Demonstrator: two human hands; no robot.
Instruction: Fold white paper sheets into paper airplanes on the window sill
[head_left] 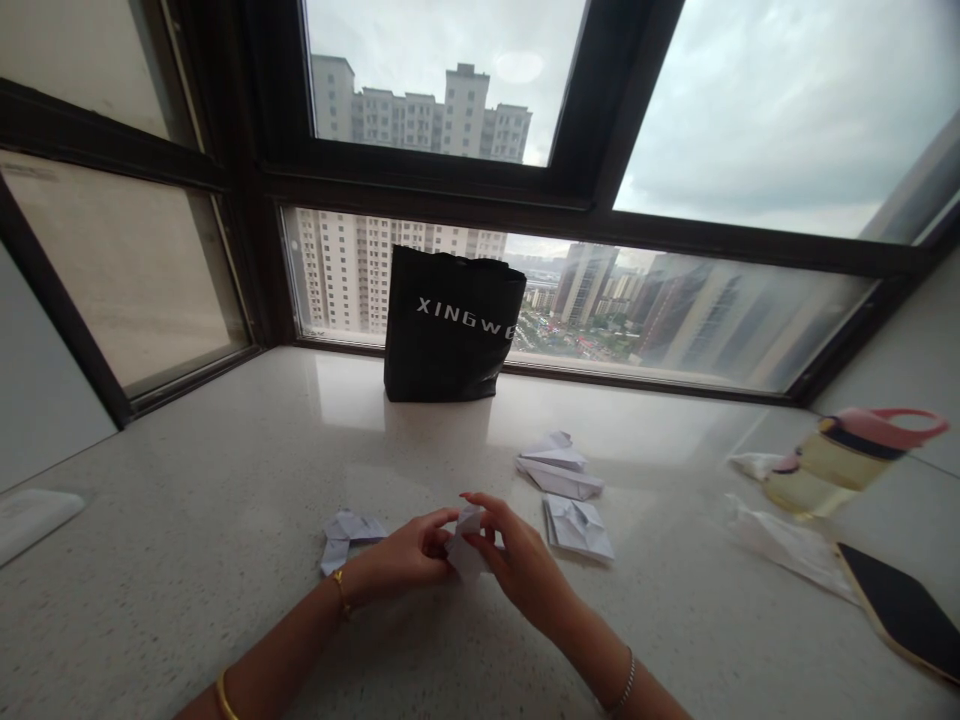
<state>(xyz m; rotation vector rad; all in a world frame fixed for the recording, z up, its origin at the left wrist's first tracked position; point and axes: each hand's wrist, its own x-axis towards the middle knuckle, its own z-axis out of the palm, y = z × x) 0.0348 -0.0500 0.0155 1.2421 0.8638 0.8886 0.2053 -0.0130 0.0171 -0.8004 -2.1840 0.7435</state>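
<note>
Between my two hands is a small folded piece of white paper (468, 560), held just above the speckled white counter (420, 660). My left hand (415, 548) pinches its left side, fingers curled in. On the other side, my right hand (510, 550) grips the paper with thumb and fingers, the index finger raised over its top edge. A folded paper piece (341, 535) lies behind my left wrist, partly covered by it. To the right of my hands rest a folded paper square (579, 527) and, behind it, another folded paper shape (561, 467).
A black bag (450, 330) with white lettering stands by the window. At the right are a yellowish bottle (832, 465) with a pink lid, a crumpled white wrapper (787, 545) and a phone (900, 605). A white object (37, 520) lies at the left edge.
</note>
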